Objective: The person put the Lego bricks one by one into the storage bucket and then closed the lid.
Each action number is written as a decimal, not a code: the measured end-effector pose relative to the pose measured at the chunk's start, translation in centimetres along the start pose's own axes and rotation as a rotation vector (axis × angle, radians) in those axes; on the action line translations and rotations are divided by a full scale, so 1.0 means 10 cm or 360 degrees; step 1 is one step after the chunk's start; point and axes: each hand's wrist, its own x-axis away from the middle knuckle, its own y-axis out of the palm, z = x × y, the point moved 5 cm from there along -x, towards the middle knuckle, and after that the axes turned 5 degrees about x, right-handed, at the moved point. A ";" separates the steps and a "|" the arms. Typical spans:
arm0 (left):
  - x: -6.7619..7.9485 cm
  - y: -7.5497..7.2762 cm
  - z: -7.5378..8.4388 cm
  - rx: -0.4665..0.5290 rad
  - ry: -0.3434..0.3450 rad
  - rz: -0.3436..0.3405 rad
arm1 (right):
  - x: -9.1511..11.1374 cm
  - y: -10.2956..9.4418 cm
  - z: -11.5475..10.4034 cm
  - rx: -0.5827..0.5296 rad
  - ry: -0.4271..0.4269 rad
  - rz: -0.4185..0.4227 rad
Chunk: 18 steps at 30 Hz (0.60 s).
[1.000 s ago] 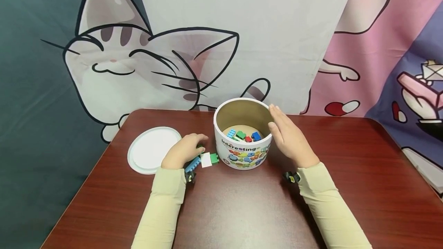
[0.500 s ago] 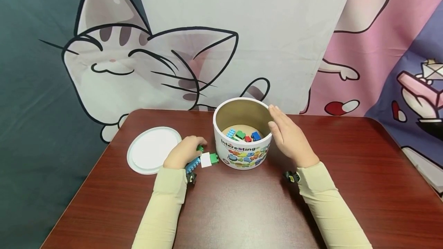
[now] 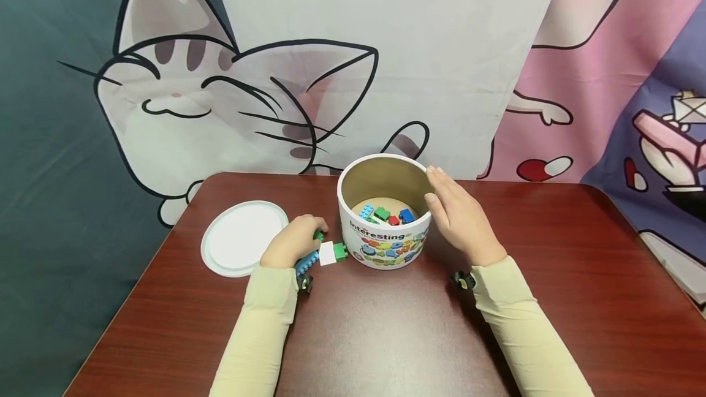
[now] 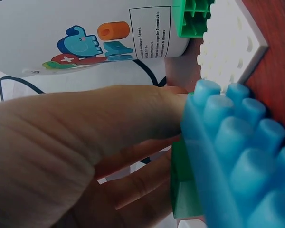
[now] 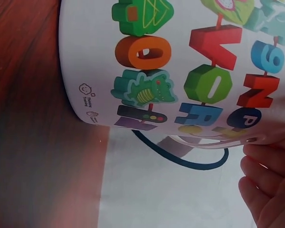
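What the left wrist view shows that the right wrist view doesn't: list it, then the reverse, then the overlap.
Left wrist only: the left hand, a light blue brick, green bricks and a white piece.
Right wrist only: the right hand and a printed red V.
Both: the white tub, the brown tabletop and the pale backdrop.
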 end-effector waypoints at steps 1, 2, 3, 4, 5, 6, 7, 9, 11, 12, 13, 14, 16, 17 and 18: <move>0.00 0.00 0.00 0.0002 -0.0001 0.0000 | 0.00 0.00 0.00 -0.0004 -0.0004 0.0004; 0.00 0.00 0.00 0.0002 -0.0005 0.0000 | 0.00 0.00 0.00 -0.0009 -0.0004 0.0007; 0.00 0.00 0.01 0.0002 -0.0009 -0.0001 | 0.00 0.00 -0.01 -0.0012 -0.0007 0.0009; 0.00 0.00 0.01 0.0005 -0.0010 -0.0003 | 0.00 0.01 0.00 -0.0014 -0.0006 0.0010; 0.00 0.00 0.01 0.0006 -0.0010 -0.0005 | 0.00 0.01 0.00 -0.0016 -0.0007 0.0013; -0.01 0.00 0.02 0.0013 -0.0010 -0.0009 | 0.00 0.01 0.00 -0.0018 -0.0007 0.0017; -0.01 0.00 0.02 0.0017 -0.0005 -0.0011 | 0.00 0.00 0.00 -0.0019 -0.0007 0.0021; -0.01 -0.01 0.04 0.0031 0.0003 -0.0007 | 0.01 0.00 0.00 -0.0023 -0.0006 0.0026; -0.02 -0.02 0.05 0.0041 0.0013 0.0008 | 0.01 0.00 0.01 -0.0031 -0.0002 0.0028; -0.02 -0.02 0.05 0.0047 0.0018 0.0019 | 0.01 0.00 0.01 -0.0036 0.0001 0.0028; -0.02 -0.03 0.06 0.0049 0.0028 0.0037 | 0.01 0.01 0.01 -0.0040 0.0003 0.0027; -0.02 -0.05 0.06 0.0052 0.0040 0.0060 | 0.01 0.01 0.01 -0.0044 0.0006 0.0025; -0.01 -0.08 0.08 0.0041 0.0095 0.0118 | 0.01 0.01 0.01 -0.0047 0.0005 0.0027; 0.00 -0.10 0.09 0.0039 0.0126 0.0149 | 0.01 0.02 0.02 -0.0049 0.0007 0.0026; 0.01 -0.12 0.10 0.0038 0.0158 0.0185 | 0.01 0.02 0.02 -0.0049 0.0005 0.0024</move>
